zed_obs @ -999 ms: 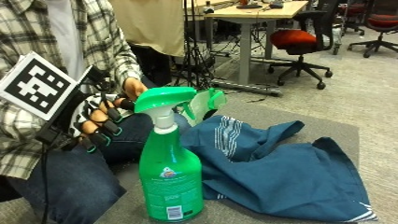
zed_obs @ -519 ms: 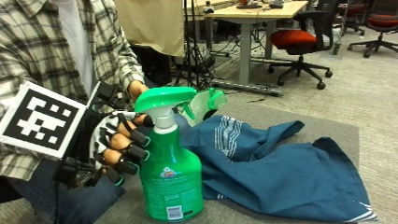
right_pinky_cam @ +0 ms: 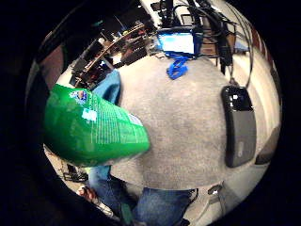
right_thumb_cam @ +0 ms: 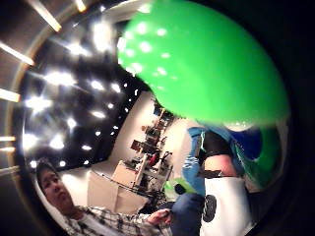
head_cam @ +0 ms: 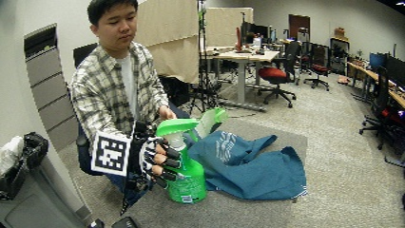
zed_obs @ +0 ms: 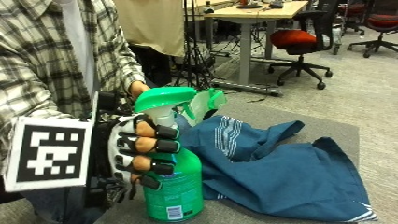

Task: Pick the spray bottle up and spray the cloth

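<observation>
A green spray bottle (zed_obs: pixel 173 186) with a green trigger head stands upright on the grey table (zed_obs: pixel 323 126). My gloved right hand (zed_obs: pixel 140 149) grips its neck, fingers curled round it just under the head. The bottle's green body (right_pinky_cam: pixel 91 127) fills much of the little finger side palm view, and its head (right_thumb_cam: pixel 206 59) looms close in the thumb side palm view. A dark blue cloth (zed_obs: pixel 280 172) with white stripes lies crumpled on the table right beside the bottle. The bare left hand (zed_obs: pixel 138 87) rests behind the bottle, near a second green sprayer (zed_obs: pixel 208 102).
A black phone-like device (right_pinky_cam: pixel 239 125) and a blue object (right_pinky_cam: pixel 176 68) lie on the grey surface in the little finger side palm view. Desks and office chairs (zed_obs: pixel 298 42) stand on the floor beyond the table. The table's far right edge lies close to the cloth.
My gloved hand has moved from beside the bottle onto its neck and closed its fingers round it. The bottle and cloth have stayed in place.
</observation>
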`<action>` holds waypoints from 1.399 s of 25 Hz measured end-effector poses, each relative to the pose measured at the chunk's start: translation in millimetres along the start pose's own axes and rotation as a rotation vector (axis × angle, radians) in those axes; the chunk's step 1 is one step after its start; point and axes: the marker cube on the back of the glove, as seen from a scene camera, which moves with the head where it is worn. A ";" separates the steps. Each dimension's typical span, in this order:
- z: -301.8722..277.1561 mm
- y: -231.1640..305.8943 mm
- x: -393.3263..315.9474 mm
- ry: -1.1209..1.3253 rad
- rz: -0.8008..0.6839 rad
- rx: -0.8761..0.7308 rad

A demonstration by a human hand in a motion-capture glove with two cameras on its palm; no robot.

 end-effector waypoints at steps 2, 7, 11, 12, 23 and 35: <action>2.1 -6.6 0.2 -0.090 -0.004 -0.005; 7.3 -18.8 -1.7 -0.181 -0.021 -0.028; 10.5 -27.0 -4.4 -0.226 -0.033 -0.029; 11.5 -28.9 -5.4 -0.230 -0.037 -0.028; 22.4 -41.6 -12.1 -0.246 -0.023 -0.048; 23.2 -41.4 -14.9 -0.208 0.020 0.025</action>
